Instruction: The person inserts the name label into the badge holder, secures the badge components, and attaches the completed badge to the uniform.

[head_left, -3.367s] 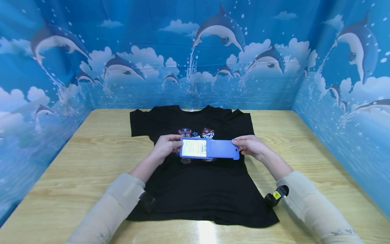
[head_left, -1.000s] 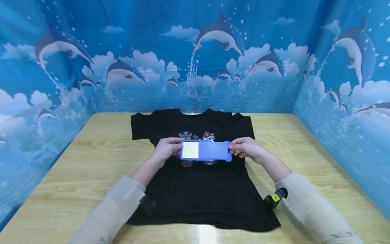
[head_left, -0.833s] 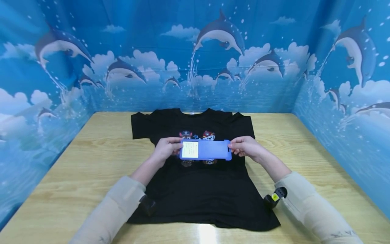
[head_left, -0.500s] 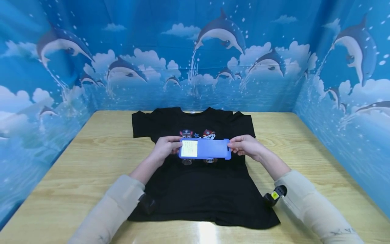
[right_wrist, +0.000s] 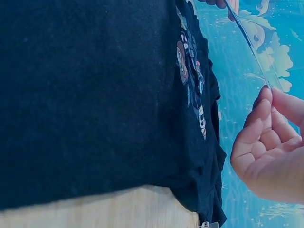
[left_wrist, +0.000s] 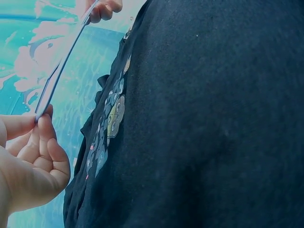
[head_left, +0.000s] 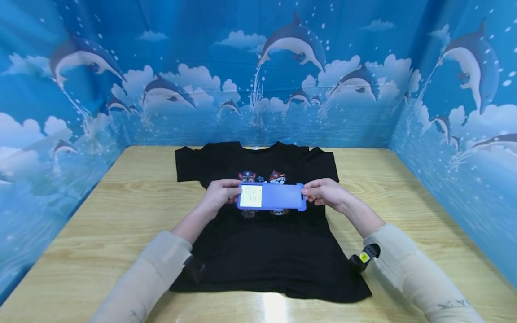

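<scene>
A blue ID card holder (head_left: 282, 197) is held level above the black T-shirt (head_left: 262, 251), with its white printed card insert (head_left: 251, 196) showing at the left part. A plain blue cover spans the rest of its front. My left hand (head_left: 220, 196) pinches the left end between thumb and fingers. The right end, which has a small dark slot, is pinched by my right hand (head_left: 325, 194). Both wrist views show the holder edge-on, gripped by the thumb and fingertips of the left hand (left_wrist: 35, 161) and of the right hand (right_wrist: 273, 142).
The T-shirt lies spread face up on the wooden table (head_left: 121, 215), its cartoon print (head_left: 278, 176) partly hidden behind the holder. Blue dolphin-patterned curtains (head_left: 202, 121) stand behind the table and along both sides.
Since the oldest frame, the cover and my right hand have shifted left, so the holder is shorter and less of the card shows. Over the last half second, almost nothing has moved.
</scene>
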Demonstrator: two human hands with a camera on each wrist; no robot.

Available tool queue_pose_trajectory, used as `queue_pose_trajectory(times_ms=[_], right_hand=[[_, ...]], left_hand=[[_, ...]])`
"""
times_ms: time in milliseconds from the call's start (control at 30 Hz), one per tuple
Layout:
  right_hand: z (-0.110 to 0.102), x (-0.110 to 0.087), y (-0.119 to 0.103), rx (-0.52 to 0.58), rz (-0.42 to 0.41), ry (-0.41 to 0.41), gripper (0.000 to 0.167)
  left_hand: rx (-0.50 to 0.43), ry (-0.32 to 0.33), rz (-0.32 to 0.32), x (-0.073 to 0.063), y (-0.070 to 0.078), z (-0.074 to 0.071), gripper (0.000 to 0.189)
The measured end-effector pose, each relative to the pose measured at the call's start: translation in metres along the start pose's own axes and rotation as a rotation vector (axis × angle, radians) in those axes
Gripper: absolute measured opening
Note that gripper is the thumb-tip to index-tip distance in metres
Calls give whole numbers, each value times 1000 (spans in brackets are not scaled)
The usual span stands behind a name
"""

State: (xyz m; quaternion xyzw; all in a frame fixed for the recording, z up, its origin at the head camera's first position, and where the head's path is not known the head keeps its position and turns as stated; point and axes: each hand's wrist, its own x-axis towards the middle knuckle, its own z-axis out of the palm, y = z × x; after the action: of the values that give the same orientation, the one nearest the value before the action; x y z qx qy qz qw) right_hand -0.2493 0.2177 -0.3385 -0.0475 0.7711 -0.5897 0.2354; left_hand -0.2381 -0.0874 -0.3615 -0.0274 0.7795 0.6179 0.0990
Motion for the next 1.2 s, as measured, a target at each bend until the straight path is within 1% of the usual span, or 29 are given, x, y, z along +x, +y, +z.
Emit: queue_pose_trajectory(times_ms=[200,367,567,800,1200], right_hand=[[1,2,0,14,24,-2,9],[2,4,0,33,11,1,10],[3,5,-3,29,13,-9,9],[4,7,-3,37,24,-18,10],[6,10,-6,44,11,-30,9]], left_hand=[[-7,-7,-11,0,1,0,35],[-13,-4,-5,2,4,-1,34],[-22,-9,6,3,6,0,34],[-22,-4,-5,4,3,1,34],[-26,6,-10,6,1,-1,33]])
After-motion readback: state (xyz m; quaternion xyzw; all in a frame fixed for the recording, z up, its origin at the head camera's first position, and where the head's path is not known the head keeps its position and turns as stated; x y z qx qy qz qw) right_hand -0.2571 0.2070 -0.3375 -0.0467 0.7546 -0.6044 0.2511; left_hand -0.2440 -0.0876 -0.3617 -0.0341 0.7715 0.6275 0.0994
